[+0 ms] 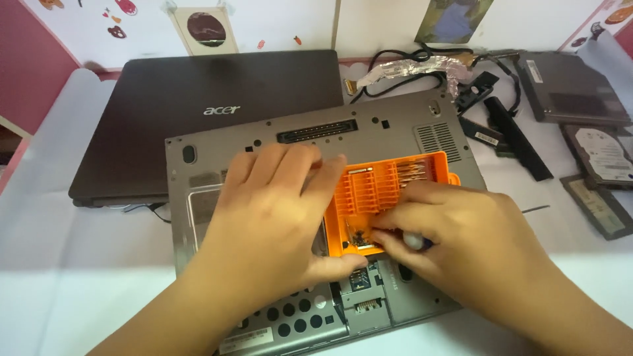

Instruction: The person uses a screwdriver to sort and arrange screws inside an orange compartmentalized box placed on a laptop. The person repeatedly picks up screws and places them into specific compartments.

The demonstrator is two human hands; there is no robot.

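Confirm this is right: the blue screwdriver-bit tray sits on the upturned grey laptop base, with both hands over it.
Not quite: the screwdriver-bit tray is orange, not blue, as the head view shows. The rest holds: it sits on the upturned grey laptop base, with the left hand and right hand over it.

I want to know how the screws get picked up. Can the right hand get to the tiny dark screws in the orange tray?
Probably yes. The right hand already has its fingertips at the small dark screws in the orange tray, and nothing covers them. The left hand rests beside the tray, not over it.
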